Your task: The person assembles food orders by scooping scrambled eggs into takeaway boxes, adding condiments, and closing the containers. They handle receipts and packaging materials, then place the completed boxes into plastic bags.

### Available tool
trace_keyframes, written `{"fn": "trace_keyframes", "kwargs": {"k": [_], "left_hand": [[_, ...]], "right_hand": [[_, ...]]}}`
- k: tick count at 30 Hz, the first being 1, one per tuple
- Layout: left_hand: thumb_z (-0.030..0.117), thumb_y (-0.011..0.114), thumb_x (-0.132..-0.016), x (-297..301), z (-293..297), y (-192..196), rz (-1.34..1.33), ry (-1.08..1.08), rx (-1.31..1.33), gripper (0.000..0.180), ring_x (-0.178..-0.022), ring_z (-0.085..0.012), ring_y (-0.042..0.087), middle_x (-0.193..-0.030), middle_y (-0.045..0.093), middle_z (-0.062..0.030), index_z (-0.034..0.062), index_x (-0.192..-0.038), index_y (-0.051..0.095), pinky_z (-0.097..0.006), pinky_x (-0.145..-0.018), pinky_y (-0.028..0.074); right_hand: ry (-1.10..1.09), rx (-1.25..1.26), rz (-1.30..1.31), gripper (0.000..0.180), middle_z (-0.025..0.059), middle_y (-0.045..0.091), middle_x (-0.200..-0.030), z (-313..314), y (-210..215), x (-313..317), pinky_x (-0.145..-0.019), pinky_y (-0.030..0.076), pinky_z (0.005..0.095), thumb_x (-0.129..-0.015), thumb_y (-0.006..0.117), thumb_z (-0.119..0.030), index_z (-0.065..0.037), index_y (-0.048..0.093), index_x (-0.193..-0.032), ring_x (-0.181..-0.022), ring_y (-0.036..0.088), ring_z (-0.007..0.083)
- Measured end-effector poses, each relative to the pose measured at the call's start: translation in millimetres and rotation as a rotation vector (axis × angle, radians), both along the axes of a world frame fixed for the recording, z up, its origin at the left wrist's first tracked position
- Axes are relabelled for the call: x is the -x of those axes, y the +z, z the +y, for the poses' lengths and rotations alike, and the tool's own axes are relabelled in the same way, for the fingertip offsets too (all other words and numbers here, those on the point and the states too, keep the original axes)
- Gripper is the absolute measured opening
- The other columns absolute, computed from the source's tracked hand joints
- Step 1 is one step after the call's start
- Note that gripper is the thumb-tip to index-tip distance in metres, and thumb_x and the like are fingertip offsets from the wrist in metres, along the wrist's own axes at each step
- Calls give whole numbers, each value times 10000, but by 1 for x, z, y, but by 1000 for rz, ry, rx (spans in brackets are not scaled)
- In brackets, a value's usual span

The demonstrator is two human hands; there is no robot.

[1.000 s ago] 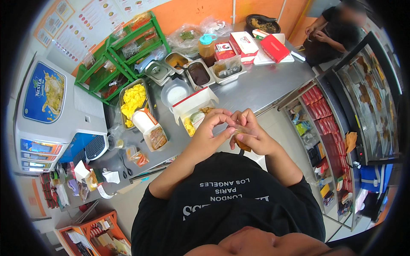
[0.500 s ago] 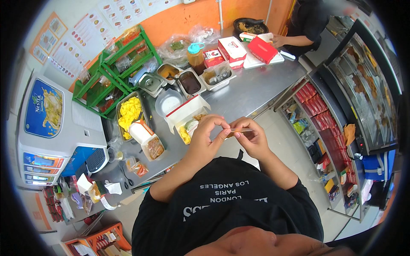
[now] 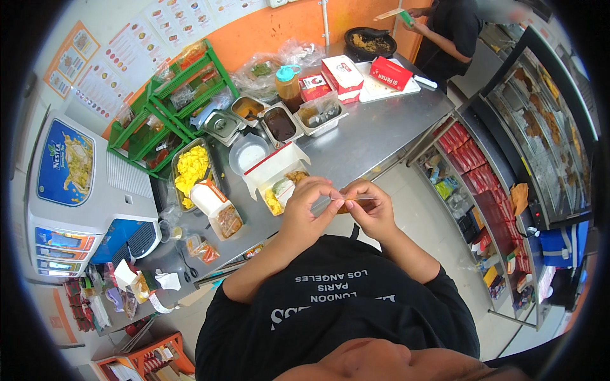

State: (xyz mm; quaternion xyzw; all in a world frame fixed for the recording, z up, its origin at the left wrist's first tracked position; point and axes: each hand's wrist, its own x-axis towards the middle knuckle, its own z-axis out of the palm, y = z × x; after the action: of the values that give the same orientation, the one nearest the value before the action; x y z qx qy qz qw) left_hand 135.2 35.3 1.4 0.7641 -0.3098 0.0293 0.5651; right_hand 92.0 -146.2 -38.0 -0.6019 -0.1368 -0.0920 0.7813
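Small packet (image 3: 351, 204) (orange-brown, likely sauce sachet) pinched between both hands, held over near edge of steel counter (image 3: 375, 143). Left hand (image 3: 307, 204) fingertips clamp packet's left end; right hand (image 3: 370, 208) fingers curl round its body. Since half second ago hands have drawn slightly apart, thin strip now stretched between them: tearing seems under way. Open white food box (image 3: 277, 174) just beyond hands, unchanged. Yellow food tray (image 3: 190, 168) farther left; sauce tubs (image 3: 279, 122) behind. Another person (image 3: 454, 32) at far right.
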Motion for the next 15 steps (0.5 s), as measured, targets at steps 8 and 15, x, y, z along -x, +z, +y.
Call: {"fn": "trace_keyframes", "kwargs": {"k": [8, 15], "left_hand": [[122, 769, -865, 3, 0, -3, 60, 72, 94, 133, -1061, -298, 623, -1009, 661, -136, 40, -926, 685, -398, -938, 468], [115, 754, -878, 2, 1, 0, 11, 65, 71, 112, -1074, -300, 610, -993, 661, -121, 41, -929, 687, -404, -944, 463]], "right_hand": [[-28, -4, 1, 87, 55, 641, -1019, -2, -6, -3, -845, 497, 284, -943, 657, -9, -11, 610, -1017, -950, 614, 122], [-7, -60, 42, 73, 63, 640, -1025, 1, -6, -5, -862, 496, 287, -936, 655, 8, -5, 626, -1002, -969, 615, 132]]}}
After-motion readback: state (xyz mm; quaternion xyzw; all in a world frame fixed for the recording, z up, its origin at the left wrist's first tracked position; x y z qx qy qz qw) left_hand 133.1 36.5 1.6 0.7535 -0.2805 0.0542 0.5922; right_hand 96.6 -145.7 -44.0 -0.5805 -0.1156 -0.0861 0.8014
